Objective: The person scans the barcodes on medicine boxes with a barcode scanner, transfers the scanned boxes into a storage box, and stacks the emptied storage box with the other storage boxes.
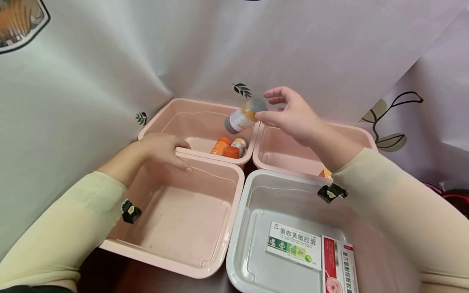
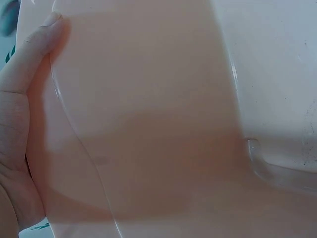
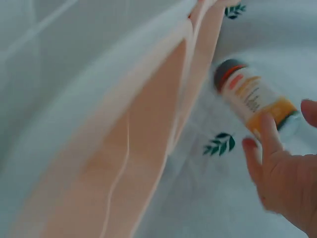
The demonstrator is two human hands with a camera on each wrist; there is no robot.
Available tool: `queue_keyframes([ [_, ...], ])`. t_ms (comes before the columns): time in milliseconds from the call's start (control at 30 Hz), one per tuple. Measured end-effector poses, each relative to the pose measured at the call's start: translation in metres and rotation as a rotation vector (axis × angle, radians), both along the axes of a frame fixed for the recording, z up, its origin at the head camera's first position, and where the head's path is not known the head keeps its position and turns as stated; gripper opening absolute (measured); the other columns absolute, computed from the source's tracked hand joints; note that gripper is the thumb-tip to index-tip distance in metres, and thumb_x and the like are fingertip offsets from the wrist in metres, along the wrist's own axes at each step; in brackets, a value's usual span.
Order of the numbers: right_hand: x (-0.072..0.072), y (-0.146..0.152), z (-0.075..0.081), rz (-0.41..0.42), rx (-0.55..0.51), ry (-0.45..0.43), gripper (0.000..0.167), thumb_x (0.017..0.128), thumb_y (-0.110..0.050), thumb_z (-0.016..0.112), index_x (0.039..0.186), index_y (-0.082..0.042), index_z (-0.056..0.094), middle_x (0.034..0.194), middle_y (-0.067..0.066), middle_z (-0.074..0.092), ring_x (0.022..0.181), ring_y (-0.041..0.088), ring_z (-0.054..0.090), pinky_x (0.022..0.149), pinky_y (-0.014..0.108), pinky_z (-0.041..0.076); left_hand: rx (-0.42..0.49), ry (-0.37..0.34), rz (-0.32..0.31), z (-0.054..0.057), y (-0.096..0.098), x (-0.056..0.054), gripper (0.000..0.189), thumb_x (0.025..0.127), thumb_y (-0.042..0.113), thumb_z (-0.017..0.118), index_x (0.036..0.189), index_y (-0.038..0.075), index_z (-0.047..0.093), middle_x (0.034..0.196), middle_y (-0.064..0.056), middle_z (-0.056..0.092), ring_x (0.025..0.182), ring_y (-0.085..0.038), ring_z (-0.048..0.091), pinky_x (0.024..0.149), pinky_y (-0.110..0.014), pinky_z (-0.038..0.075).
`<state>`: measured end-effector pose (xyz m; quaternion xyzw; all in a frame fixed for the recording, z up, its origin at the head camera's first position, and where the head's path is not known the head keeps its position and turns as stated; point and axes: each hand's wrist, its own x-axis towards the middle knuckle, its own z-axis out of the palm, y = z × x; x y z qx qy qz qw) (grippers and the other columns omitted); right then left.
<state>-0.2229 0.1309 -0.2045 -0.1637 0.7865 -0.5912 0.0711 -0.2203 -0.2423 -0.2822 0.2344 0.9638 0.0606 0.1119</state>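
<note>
Four rectangular plastic bins stand close together before us: a far-left glossy pink bin (image 1: 198, 122), a near-left glossy pink bin (image 1: 179, 219), a far-right glossy pink bin (image 1: 282, 150) and a near-right pale grey bin (image 1: 278, 278). Our right hand (image 1: 289, 114) is raised, its thumb and fingers standing wide about one end of a round bottle with a white-and-yellow label and dark grey ends (image 1: 242, 118). The bottle is tilted in the air above the right end of the far-left bin; it is blurred, and we cannot tell how firmly, if at all, our fingers bear on it. Our left hand (image 1: 161, 150) grips the edge where the two left bins meet, thumb against the near bin's inner wall, fingers over into the far one.

Beneath the bottle, in the far-left bin's near right corner, we see an orange cylindrical bottle (image 1: 219, 146), an orange round cap (image 1: 231, 152) and a white bottle with a yellow top (image 1: 239, 144). In the grey bin, a flat white-and-green carton (image 1: 294, 246) lies beside a red-and-white carton (image 1: 338, 264).
</note>
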Motion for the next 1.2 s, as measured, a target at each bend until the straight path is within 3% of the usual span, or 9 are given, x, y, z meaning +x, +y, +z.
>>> queue_keyframes([
  [67, 0.001, -0.001, -0.001, -0.012, -0.064, -0.019, 0.061, 0.096, -0.006, 0.077, 0.148, -0.001, 0.046, 0.147, 0.017, 0.042, 0.132, 0.03, 0.057, 0.102, 0.043, 0.055, -0.004, -0.005, 0.002, 0.0, 0.001, -0.001, 0.069, 0.075, 0.07, 0.085, 0.122, 0.02, 0.076, 0.101, 0.005, 0.074, 0.092, -0.018, 0.068, 0.083, -0.048, 0.052],
  [133, 0.002, 0.0, -0.002, -0.018, -0.064, -0.007, 0.058, 0.096, -0.008, 0.077, 0.146, -0.002, 0.048, 0.147, 0.015, 0.044, 0.135, 0.028, 0.055, 0.103, 0.043, 0.054, -0.004, -0.011, 0.005, 0.0, 0.001, -0.002, 0.07, 0.075, 0.07, 0.085, 0.122, 0.019, 0.076, 0.101, 0.005, 0.074, 0.093, -0.018, 0.068, 0.083, -0.048, 0.052],
  [233, 0.004, 0.007, -0.002, -0.007, 0.004, 0.033, 0.053, 0.096, -0.013, 0.079, 0.141, -0.003, 0.053, 0.145, 0.012, 0.051, 0.137, 0.025, 0.054, 0.104, 0.042, 0.054, 0.003, -0.013, -0.001, -0.001, 0.001, -0.003, 0.07, 0.075, 0.069, 0.085, 0.123, 0.018, 0.076, 0.102, 0.004, 0.074, 0.094, -0.019, 0.068, 0.084, -0.048, 0.052],
  [433, 0.011, 0.024, -0.008, 0.028, 0.153, 0.093, 0.043, 0.097, -0.018, 0.079, 0.133, -0.003, 0.061, 0.135, 0.01, 0.064, 0.126, 0.023, 0.062, 0.103, 0.041, 0.052, -0.002, -0.01, 0.002, -0.002, 0.0, -0.005, 0.073, 0.076, 0.07, 0.084, 0.125, 0.018, 0.076, 0.105, 0.003, 0.075, 0.097, -0.021, 0.069, 0.086, -0.05, 0.053],
  [667, 0.036, 0.043, -0.029, 0.122, 0.277, 0.164, 0.034, 0.096, -0.014, 0.079, 0.125, -0.001, 0.067, 0.127, 0.014, 0.067, 0.12, 0.027, 0.064, 0.101, 0.035, 0.052, -0.006, -0.018, 0.014, -0.003, -0.002, -0.007, 0.075, 0.076, 0.071, 0.084, 0.127, 0.017, 0.075, 0.108, 0.002, 0.075, 0.101, -0.022, 0.069, 0.089, -0.051, 0.052],
  [833, 0.053, 0.055, -0.043, 0.16, 0.347, 0.236, 0.028, 0.096, -0.016, 0.082, 0.118, -0.004, 0.071, 0.114, 0.011, 0.072, 0.106, 0.022, 0.068, 0.092, 0.034, 0.057, -0.003, -0.015, 0.016, -0.002, -0.004, -0.007, 0.076, 0.076, 0.072, 0.084, 0.127, 0.017, 0.076, 0.109, 0.002, 0.075, 0.101, -0.022, 0.069, 0.089, -0.052, 0.052],
  [1000, 0.071, 0.059, -0.069, 0.177, 0.368, 0.346, 0.02, 0.094, -0.012, 0.083, 0.111, -0.009, 0.073, 0.096, -0.003, 0.071, 0.087, 0.017, 0.067, 0.075, 0.032, 0.058, -0.01, -0.004, 0.017, -0.001, -0.007, -0.006, 0.074, 0.075, 0.072, 0.084, 0.125, 0.018, 0.077, 0.109, 0.002, 0.076, 0.101, -0.022, 0.07, 0.088, -0.051, 0.052],
  [1200, 0.093, 0.056, -0.091, 0.253, 0.406, 0.641, 0.017, 0.089, -0.006, 0.085, 0.099, -0.013, 0.075, 0.079, -0.016, 0.065, 0.067, 0.002, 0.06, 0.059, 0.023, 0.053, -0.006, -0.002, 0.017, -0.003, -0.009, -0.004, 0.074, 0.076, 0.071, 0.084, 0.126, 0.017, 0.076, 0.11, 0.001, 0.076, 0.101, -0.022, 0.07, 0.089, -0.052, 0.052],
])
